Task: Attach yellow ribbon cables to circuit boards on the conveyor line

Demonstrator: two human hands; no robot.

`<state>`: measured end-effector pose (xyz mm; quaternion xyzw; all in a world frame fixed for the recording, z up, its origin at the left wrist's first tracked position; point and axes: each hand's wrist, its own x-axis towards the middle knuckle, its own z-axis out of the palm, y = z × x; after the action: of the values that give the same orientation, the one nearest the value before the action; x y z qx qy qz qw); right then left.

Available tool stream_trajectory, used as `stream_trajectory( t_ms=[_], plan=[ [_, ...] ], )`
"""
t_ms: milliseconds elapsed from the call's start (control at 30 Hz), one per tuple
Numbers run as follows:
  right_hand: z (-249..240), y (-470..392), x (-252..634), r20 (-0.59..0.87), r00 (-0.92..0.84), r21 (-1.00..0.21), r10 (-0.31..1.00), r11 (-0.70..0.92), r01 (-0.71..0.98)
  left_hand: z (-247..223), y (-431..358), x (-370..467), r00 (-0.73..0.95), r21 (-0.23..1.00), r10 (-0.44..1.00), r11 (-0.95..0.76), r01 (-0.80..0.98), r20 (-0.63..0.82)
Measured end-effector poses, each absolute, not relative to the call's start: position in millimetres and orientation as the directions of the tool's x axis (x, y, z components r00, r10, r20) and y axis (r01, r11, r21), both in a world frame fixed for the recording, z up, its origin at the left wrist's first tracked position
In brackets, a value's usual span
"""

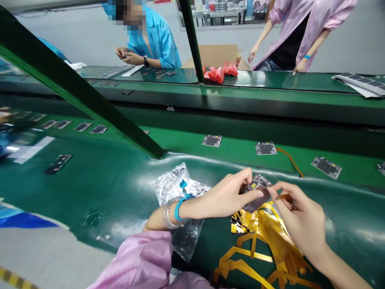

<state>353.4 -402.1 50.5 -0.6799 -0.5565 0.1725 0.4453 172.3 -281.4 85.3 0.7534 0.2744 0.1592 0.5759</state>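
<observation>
My left hand [230,194] is closed on a circuit board [256,188], thumb on top and fingers at its far edge. The board is tilted above the green mat. At its right edge is my right hand [300,212], with thumb and index finger pinched together and an orange flat cable [285,197] running through the fingers; its far end is hidden. Beneath both hands lies a pile of yellow-orange flat cables [264,228], some loose toward me. A blue wrist strap [179,208] and a clear bangle are on my left wrist.
Several boards rest on the green belt ahead, including one board [266,148] with an orange cable attached. A clear plastic bag [173,184] lies left of the cables. A slanted green post [90,92] crosses the left side. Two people stand across the line, near red bags [219,73].
</observation>
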Motion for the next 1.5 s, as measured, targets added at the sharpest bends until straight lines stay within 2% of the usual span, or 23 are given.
stream_trajectory(
  t_ms=[67, 167, 233, 333, 400, 500, 633, 733, 833, 1133, 1500],
  plan=[
    [57, -409, 351, 0.193, 0.331, -0.859, 0.924, -0.004, 0.512, 83, -279, 176, 0.818, 0.984, 0.568, -0.069, 0.162, -0.095],
    [70, -418, 351, -0.01, 0.329, -0.983, 0.944, -0.07, 0.172, 80, -271, 180, 0.853, 0.975, 0.476, 0.157, 0.156, -0.213],
    [77, -421, 352, -0.168, 0.285, -0.985, 0.944, -0.173, -0.006, 80, -266, 181, 0.864, 0.965, 0.433, 0.163, 0.206, -0.258],
    [84, -422, 353, -0.349, 0.227, -0.931, 0.909, -0.364, 0.023, 81, -264, 178, 0.899, 0.97, 0.366, 0.057, 0.238, -0.242],
    [86, -422, 352, -0.387, 0.23, -0.908, 0.893, -0.412, 0.071, 82, -265, 176, 0.915, 0.964, 0.314, 0.009, 0.265, -0.254],
    [86, -421, 349, -0.348, 0.317, -0.917, 0.882, -0.391, 0.083, 83, -269, 174, 0.92, 0.953, 0.27, -0.027, 0.301, -0.283],
    [78, -424, 346, -0.171, 0.439, -0.93, 0.882, -0.291, 0.223, 84, -273, 173, 0.915, 0.95, 0.288, -0.048, 0.309, -0.283],
    [68, -426, 349, -0.003, 0.438, -0.917, 0.899, -0.177, 0.357, 86, -275, 174, 0.902, 0.945, 0.322, -0.06, 0.322, -0.287],
    [62, -428, 352, 0.093, 0.407, -0.888, 0.909, -0.108, 0.446, 88, -277, 174, 0.901, 0.944, 0.325, -0.065, 0.324, -0.287],
    [58, -430, 353, 0.211, 0.367, -0.829, 0.906, -0.033, 0.559, 88, -277, 174, 0.89, 0.931, 0.323, -0.062, 0.359, -0.322],
    [58, -430, 356, 0.172, 0.292, -0.85, 0.941, -0.008, 0.527, 85, -277, 174, 0.893, 0.935, 0.327, -0.066, 0.348, -0.309]
  ],
)
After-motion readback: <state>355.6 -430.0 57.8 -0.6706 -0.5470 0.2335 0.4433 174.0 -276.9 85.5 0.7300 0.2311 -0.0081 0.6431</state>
